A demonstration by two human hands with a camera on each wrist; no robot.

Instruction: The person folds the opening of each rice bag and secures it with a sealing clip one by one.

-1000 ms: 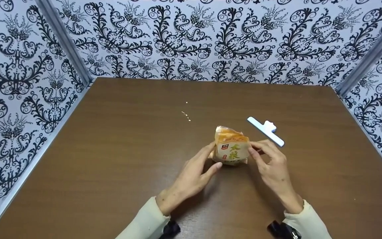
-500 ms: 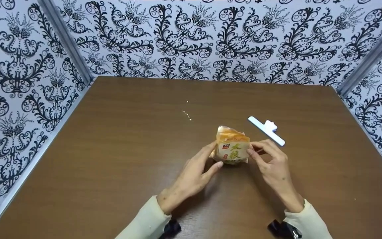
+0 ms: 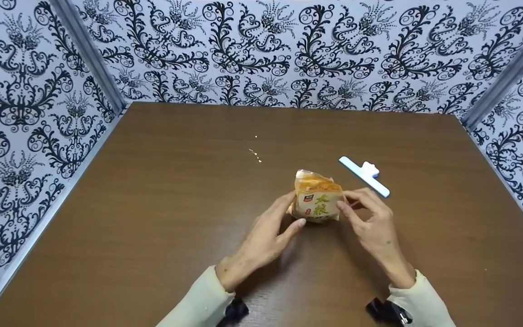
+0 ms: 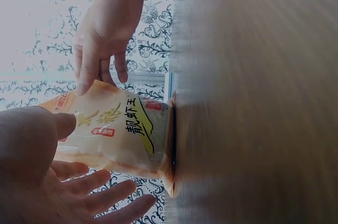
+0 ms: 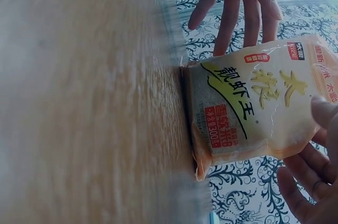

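Note:
A small bag of rice (image 3: 318,202) stands upright on the brown table, cream and orange with printed Chinese characters. Its orange top edge is crumpled, the left corner higher than the right. My left hand (image 3: 266,236) lies along the bag's left side. In the left wrist view its thumb reaches over the front of the bag (image 4: 113,139) while the other fingers spread fairly straight. From the right, my right hand (image 3: 377,227) pinches the bag's side edge, thumb in front and fingers behind. The right wrist view shows the bag's (image 5: 248,102) base right at the table surface.
A white and pale blue sealing clip (image 3: 365,176) lies behind and to the right of the bag. Several pale grains (image 3: 255,155) are scattered further back on the left. Black-and-white patterned walls (image 3: 266,50) border the table (image 3: 152,190) at the back and sides.

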